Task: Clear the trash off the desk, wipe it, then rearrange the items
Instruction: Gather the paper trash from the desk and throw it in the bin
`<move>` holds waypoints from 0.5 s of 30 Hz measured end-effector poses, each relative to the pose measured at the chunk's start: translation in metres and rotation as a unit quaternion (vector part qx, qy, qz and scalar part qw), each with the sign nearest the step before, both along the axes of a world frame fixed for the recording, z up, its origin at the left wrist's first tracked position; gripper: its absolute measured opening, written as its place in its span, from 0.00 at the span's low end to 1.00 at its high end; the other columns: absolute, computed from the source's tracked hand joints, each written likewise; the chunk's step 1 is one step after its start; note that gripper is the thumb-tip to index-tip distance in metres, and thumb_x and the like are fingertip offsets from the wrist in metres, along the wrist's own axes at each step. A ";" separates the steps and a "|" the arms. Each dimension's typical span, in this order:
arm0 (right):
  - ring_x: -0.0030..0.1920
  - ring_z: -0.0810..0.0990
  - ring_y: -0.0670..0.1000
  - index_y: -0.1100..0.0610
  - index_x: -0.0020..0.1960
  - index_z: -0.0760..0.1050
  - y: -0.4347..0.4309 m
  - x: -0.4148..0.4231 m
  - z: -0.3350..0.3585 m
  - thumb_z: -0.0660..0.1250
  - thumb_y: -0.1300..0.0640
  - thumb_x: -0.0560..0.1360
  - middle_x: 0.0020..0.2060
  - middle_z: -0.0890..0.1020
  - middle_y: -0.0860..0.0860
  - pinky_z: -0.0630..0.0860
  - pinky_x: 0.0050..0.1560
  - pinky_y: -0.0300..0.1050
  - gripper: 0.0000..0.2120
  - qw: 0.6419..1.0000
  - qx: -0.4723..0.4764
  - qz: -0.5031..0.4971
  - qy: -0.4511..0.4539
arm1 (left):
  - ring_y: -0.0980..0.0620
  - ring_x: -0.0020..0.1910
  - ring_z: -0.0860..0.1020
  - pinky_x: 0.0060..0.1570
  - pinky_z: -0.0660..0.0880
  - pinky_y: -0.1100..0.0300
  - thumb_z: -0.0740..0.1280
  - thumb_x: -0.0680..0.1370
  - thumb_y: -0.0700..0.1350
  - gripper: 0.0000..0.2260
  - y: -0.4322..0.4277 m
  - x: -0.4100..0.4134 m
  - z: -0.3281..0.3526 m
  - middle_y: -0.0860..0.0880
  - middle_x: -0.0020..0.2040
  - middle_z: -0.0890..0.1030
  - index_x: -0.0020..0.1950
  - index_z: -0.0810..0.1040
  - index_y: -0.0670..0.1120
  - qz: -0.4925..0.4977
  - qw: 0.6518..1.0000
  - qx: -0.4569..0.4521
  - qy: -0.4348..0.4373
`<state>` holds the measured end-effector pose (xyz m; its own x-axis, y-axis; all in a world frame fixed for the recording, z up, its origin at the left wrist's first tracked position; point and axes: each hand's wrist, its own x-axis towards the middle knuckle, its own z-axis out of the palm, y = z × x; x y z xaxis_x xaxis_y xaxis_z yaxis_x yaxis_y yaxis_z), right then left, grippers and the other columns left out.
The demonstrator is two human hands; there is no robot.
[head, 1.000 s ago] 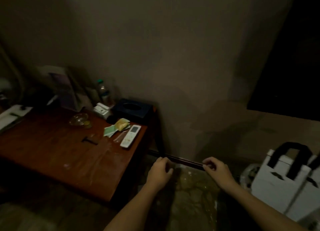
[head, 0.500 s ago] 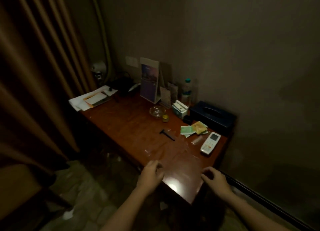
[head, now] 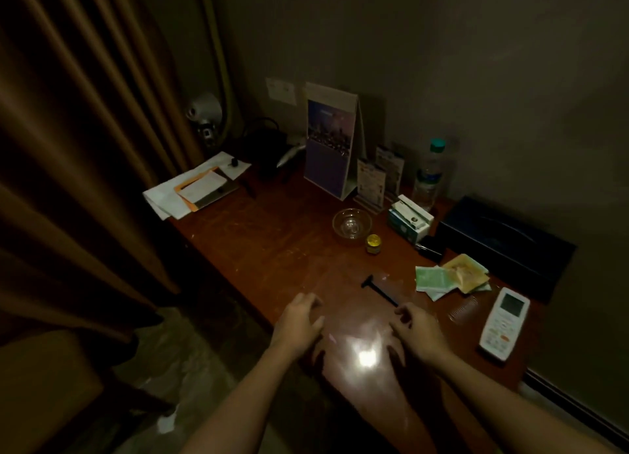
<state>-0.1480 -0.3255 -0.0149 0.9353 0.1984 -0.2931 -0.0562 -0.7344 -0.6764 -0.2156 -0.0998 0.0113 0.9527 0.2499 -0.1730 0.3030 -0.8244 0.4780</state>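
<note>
Head view looks down, seemingly close over the dim desk (head: 272,246).

Far left on the counter (head: 272,242): papers (head: 194,188). At the back, tent card (head: 328,147); right of it, bottle (head: 429,174) behind small box (head: 410,223). Mid-counter: bowl (head: 351,223), jar (head: 373,244) just before it. Far right: tissue box (head: 503,246), packets (head: 449,278) in front, remote (head: 503,322) nearer still. Razor (head: 377,287) left of packets.

Dim, murky room; bright glare spot on desk (head: 272,249); edges bowed.
</note>
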 end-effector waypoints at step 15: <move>0.58 0.72 0.54 0.52 0.61 0.70 0.073 0.099 -0.039 0.62 0.46 0.77 0.59 0.73 0.52 0.69 0.53 0.45 0.16 0.962 -0.264 0.076 -0.001 | 0.47 0.74 0.57 0.70 0.62 0.53 0.71 0.72 0.57 0.43 0.056 0.171 -0.023 0.50 0.77 0.51 0.78 0.48 0.51 -0.138 0.986 0.075 0.052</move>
